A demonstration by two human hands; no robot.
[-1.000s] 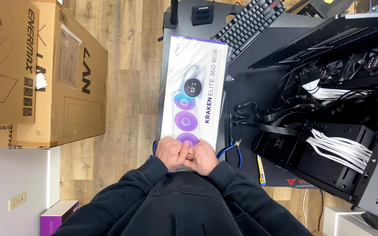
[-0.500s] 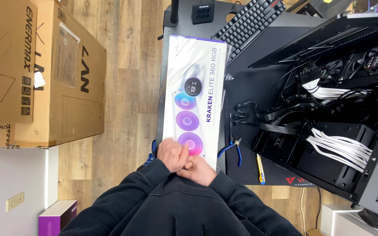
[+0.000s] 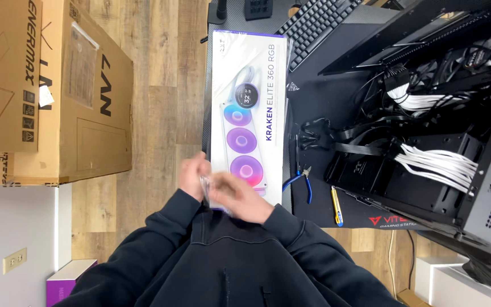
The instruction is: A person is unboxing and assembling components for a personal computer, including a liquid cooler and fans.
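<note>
A long white box [image 3: 251,85] printed with three purple fans lies lengthwise on the black desk mat [image 3: 313,199], its near end at my chest. Both hands meet at that near end and are blurred by motion. My left hand [image 3: 193,173] is at the box's near left corner, and my right hand [image 3: 240,198] lies over the near edge. Between them a bit of clear plastic wrap [image 3: 207,187] stands up off the box, pinched by both hands. My dark sleeves cover the box's nearest edge.
Two large cardboard boxes [image 3: 80,96] stand on the wood floor at left. Right of the white box lie blue-handled pliers [image 3: 301,181] and a yellow-handled tool [image 3: 336,206]. An open black computer case [image 3: 427,142] with white cables fills the right side. A keyboard [image 3: 313,25] lies at the top.
My hands have shifted left and spread slightly at the box's near end, lifting clear wrap between them. The box has not moved on the desk.
</note>
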